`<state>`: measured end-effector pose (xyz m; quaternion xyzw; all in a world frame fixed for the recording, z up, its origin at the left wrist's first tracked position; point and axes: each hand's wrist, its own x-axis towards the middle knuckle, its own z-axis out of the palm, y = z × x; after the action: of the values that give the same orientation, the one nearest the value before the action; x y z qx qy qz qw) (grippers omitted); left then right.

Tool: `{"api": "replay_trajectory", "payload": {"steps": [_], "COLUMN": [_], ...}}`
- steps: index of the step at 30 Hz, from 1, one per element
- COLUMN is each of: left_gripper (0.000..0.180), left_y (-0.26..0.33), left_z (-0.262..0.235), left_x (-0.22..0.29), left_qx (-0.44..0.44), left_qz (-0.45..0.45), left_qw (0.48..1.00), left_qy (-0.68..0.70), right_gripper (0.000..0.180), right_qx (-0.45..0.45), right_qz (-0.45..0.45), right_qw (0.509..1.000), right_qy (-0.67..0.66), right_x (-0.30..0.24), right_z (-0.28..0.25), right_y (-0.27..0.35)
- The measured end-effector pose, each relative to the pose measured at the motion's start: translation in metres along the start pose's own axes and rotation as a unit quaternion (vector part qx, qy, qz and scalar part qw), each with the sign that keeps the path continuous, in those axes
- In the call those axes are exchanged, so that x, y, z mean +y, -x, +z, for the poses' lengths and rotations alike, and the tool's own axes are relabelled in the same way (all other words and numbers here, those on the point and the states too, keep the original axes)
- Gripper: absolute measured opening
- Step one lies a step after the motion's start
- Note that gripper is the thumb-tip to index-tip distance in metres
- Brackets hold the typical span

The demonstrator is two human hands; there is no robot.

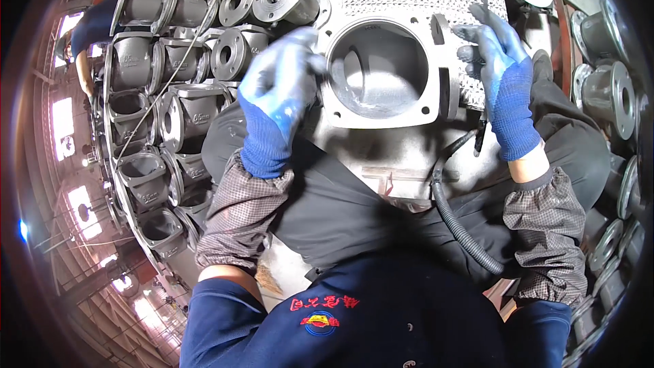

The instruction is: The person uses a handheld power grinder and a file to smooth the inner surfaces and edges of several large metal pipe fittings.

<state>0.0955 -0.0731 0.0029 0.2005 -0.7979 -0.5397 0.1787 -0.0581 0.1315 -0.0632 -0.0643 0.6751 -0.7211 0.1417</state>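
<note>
- Fingers [480, 31] of the blue-gloved right hand [504, 71]: spread, nothing seen between them, just beside the casting; those of the left hand [276, 85] lie blurred by its left edge, and we cannot tell whether they grip or touch it.
- Casting [403, 68], one, grey metal, hollow: stands between both hands, ahead of the wearer's knees, over a pale surface [344, 153]. We judge it heavy, stiff and hard to dent, calling for two hands on opposite sides; coated palms should counter any slickness.
- Square flange [375, 120], rounded corners, pale and smooth-looking, faces up toward us. We rate its outer rim the best hold, though its edges may be sharp.
- Bore [354, 71], wide and round, bright patch inside at left; we would expect its lip to serve as a second hold.
- Side flange [446, 92], darker, seen nearly edge-on at right.
- Corner holes [425, 110], small, dark, round; too small, we judge, for lifting.
</note>
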Motion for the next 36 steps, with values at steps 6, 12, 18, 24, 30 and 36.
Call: {"api": "replay_trajectory", "payload": {"steps": [6,12,18,24,30,36], "left_gripper": [0.038,0.038,0.044,0.045,0.045,0.045], "left_y": [0.009,-0.011,-0.049,-0.055,-0.048,-0.035], "left_z": [0.024,0.028,0.020,0.025,0.037,0.037], "left_x": [-0.079,-0.081,-0.093,-0.087,-0.049,-0.046], "left_qx": [0.062,0.066,-0.009,0.089,0.124,0.151], "left_qz": [-0.287,-0.254,-0.092,-0.201,-0.257,-0.273], "left_qw": [0.919,0.894,0.973,0.897,0.886,0.892], "left_qy": [0.263,0.362,0.211,0.383,0.365,0.327], "right_gripper": [0.031,0.033,0.037,0.039,0.036,0.028], "right_qx": [0.039,0.037,0.049,0.002,0.026,0.036], "right_qz": [0.056,0.058,0.158,0.151,-0.024,0.046], "right_qw": [0.988,0.991,0.979,0.988,0.994,0.998], "right_qy": [0.140,0.116,0.121,0.036,0.102,-0.011], "right_x": [0.052,0.076,0.070,0.055,0.098,0.072], "right_z": [-0.001,0.013,0.019,0.028,0.016,0.026], "right_y": [0.007,-0.005,-0.048,-0.040,-0.033,-0.032]}}
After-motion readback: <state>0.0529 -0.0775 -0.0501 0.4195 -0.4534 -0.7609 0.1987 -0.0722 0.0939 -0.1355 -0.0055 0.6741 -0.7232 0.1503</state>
